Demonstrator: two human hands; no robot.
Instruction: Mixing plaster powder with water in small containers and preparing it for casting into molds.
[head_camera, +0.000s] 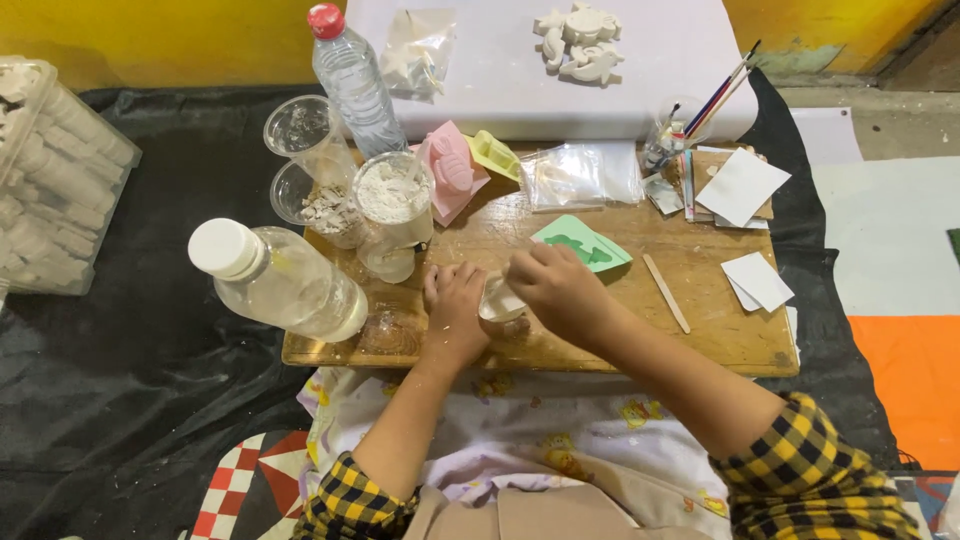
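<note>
While both hands meet near the front edge of the wooden board (700, 340), the left hand (455, 305) lies with fingers loosely curled against the left side of a small clear cup (498, 303). The right hand (560, 290) closes over the cup's right side and top, so the cup sits pinched between the two. Left of the cup, a capped bottle (285, 285) lies on its side, hanging over the board's left edge, and powder-filled cups (392, 200) crowd behind it. Right of the cup, a green mould (585, 245) and a wooden stick (665, 292) lie among bare wood, leaving free room there. The cup's contents are covered by the right fingers and hard to make out.
</note>
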